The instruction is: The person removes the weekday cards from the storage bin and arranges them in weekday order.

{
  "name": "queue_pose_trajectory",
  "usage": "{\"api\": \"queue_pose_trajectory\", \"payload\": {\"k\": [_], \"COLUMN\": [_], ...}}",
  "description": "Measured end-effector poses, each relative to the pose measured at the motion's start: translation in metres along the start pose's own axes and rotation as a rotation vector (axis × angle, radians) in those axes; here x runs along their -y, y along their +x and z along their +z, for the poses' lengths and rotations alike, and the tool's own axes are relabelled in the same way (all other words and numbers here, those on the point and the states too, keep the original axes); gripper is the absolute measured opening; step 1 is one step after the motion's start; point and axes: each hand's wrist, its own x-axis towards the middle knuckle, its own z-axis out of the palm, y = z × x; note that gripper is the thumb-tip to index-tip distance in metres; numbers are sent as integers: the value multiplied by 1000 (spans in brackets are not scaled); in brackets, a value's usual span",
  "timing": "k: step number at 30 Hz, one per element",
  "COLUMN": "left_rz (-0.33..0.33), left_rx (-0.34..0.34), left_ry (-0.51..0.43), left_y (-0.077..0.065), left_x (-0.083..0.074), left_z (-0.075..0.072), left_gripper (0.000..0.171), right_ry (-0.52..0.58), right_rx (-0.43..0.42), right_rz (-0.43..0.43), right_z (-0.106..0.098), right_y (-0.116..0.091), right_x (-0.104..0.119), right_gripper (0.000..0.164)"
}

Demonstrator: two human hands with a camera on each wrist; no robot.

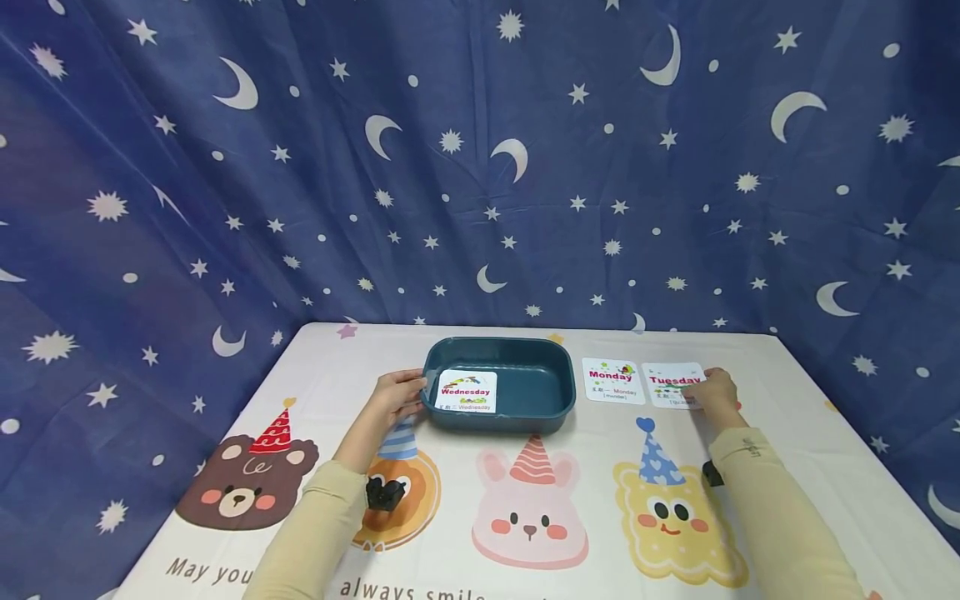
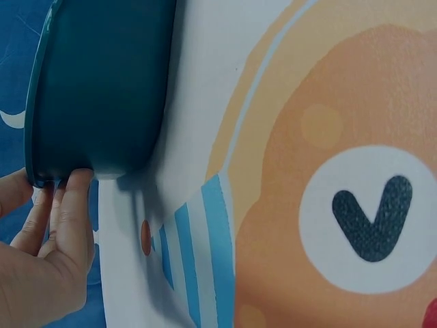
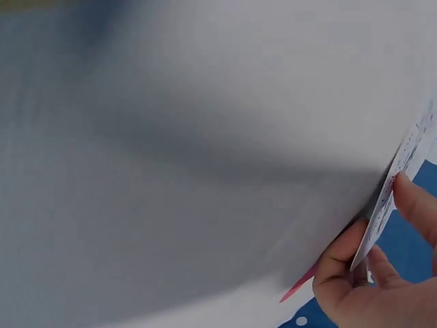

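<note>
My left hand (image 1: 397,397) grips the left end of a dark teal plastic bin (image 1: 495,423). In the left wrist view, the fingertips press under the rim of the bin (image 2: 102,89), with the thumb at its edge. A white "Wednesday" card (image 1: 467,391) leans inside the bin on its left side. Off to the right, my right hand (image 1: 718,397) pinches the right edge of a "Tuesday" card (image 1: 663,377). The right wrist view has this card (image 3: 404,162) edge-on, tilted between thumb and fingers. Beside it on the left lies a "Monday" card (image 1: 612,381).
A white tablecloth (image 1: 450,517) printed with party animals covers the table. Behind the table's back edge hangs a dark blue curtain (image 1: 450,208) with moons and stars. The bin stands left of the cards, near that back edge.
</note>
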Motion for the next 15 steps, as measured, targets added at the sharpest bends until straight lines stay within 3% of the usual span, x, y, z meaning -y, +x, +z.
{"api": "queue_pose_trajectory", "payload": {"k": [9, 15], "left_rz": [-11, -11], "left_rx": [-2, 2], "left_ry": [13, 4], "left_y": [-2, -2], "left_x": [-2, -1], "left_z": [2, 2], "left_gripper": [38, 39], "right_ry": [-161, -159], "right_rx": [32, 74], "right_rz": [35, 19], "right_z": [-9, -15], "right_y": [-25, -30], "right_x": [6, 6], "right_gripper": [56, 55]}}
